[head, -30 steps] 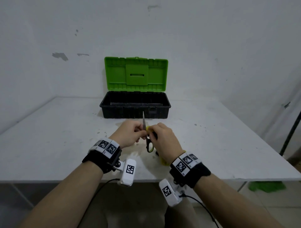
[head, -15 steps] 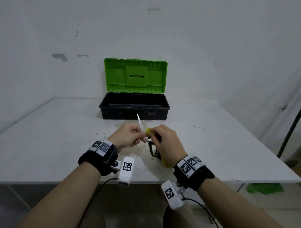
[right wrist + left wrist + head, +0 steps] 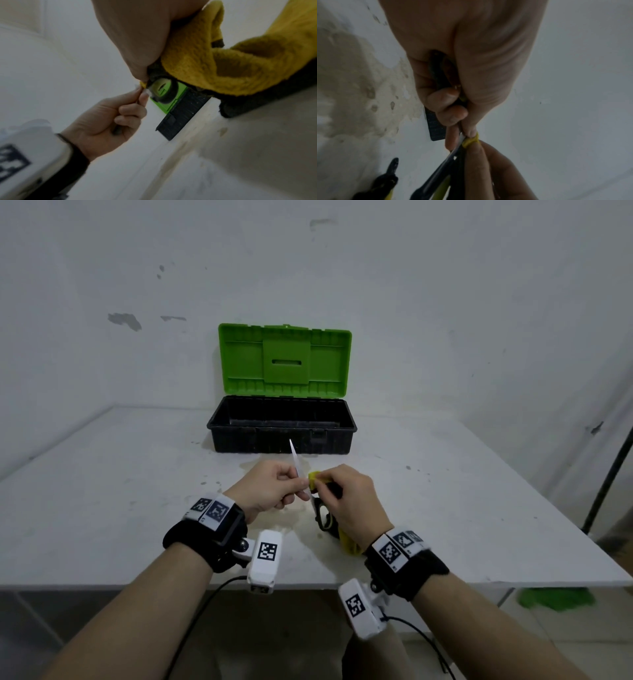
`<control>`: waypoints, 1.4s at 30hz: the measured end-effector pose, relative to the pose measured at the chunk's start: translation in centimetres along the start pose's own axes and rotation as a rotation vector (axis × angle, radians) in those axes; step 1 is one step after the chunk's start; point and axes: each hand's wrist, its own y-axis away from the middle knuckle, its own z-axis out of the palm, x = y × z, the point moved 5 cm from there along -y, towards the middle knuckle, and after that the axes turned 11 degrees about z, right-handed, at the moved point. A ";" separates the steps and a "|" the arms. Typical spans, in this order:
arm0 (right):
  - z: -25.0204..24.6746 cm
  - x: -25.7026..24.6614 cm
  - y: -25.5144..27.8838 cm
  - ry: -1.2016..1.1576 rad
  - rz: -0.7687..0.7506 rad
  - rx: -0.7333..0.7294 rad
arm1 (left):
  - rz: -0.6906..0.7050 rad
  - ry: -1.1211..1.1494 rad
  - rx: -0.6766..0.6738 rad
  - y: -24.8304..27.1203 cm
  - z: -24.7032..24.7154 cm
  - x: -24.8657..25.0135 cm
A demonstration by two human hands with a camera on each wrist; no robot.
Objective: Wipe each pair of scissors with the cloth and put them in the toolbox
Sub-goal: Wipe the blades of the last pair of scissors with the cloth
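Scissors (image 3: 297, 470): one pair, held above the table (image 3: 102, 491) at centre frame in the head view, blade tip pointed up and away toward the toolbox (image 3: 281, 436), black handle loops low and toward the wearer. Long axis: near-upright, leaning slightly to the left of frame. Left hand (image 3: 270, 491): fingers curled, thumb and forefinger pinching the blade at mid-length, just left of the cloth. Right hand (image 3: 349, 498): fingers closed on the yellow cloth (image 3: 317, 477), bunched against the blade's right side and touching it; rest of the cloth trailing under the palm toward the lower right. Handle loops largely hidden by the right hand. Toolbox: black tray, green lid (image 3: 286, 361) raised, upper centre of frame, directly beyond the blade tip and apart from it; interior apparently bare, though the floor only partly visible. Second black-and-yellow handle (image 3: 385, 181) on the table at lower left of the left wrist view; identity uncertain. Judged stage: wiping under way, stowing not yet done; both hands about equally near the box, straight ahead.
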 end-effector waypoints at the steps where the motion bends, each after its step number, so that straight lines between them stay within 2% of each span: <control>1: -0.1 0.5 -0.4 0.012 0.007 0.016 | 0.004 0.001 0.004 0.0 -0.1 0.0; 5: -2.0 2.8 -1.9 0.017 0.151 0.160 | -0.014 0.010 0.002 0.4 -0.6 -0.6; 6: -2.4 2.8 -1.8 -0.003 0.140 0.190 | -0.024 0.027 0.003 0.5 -0.6 -0.8; 8: -2.5 1.3 -1.0 -0.051 0.013 0.171 | -0.050 0.102 0.022 0.3 -0.6 -1.1; 10: -1.6 -0.4 0.4 -0.044 -0.136 0.056 | -0.078 0.205 0.026 0.2 -0.4 -1.3; 13: -0.8 -0.6 1.0 -0.026 -0.206 -0.031 | -0.096 0.261 -0.003 0.3 0.0 -1.4; 16: -1.2 0.4 0.1 -0.047 -0.168 0.008 | -0.097 0.261 -0.006 0.4 -0.1 -1.4; 19: -2.1 1.9 -1.2 -0.066 -0.012 0.110 | -0.107 0.218 0.007 0.4 -0.5 -1.6; 21: -2.8 2.2 -1.3 -0.058 0.040 0.158 | -0.107 0.176 0.007 0.5 -0.7 -1.8; 23: -2.7 1.0 -0.7 -0.049 -0.007 0.130 | -0.104 0.146 0.010 0.5 -0.7 -2.0; 25: -1.5 -0.1 0.2 -0.030 -0.064 0.033 | -0.090 0.115 -0.008 0.5 -0.4 -1.9; 28: 0.3 -0.1 0.6 0.036 -0.033 -0.083 | -0.051 0.053 -0.049 0.5 0.3 -1.4; 31: 0.2 1.2 -0.4 0.120 0.065 -0.068 | -0.040 -0.011 -0.066 0.5 0.0 -1.4; 35: -1.3 3.1 -1.7 0.148 0.212 -0.040 | -0.095 -0.059 -0.066 0.5 -0.7 -2.2; 38: -2.3 2.7 -1.6 0.105 0.202 -0.029 | -0.145 -0.043 -0.100 0.5 -0.9 -2.5; 42: -3.2 1.2 -1.3 0.075 0.152 -0.018 | -0.128 -0.089 -0.125 0.4 -1.0 -2.5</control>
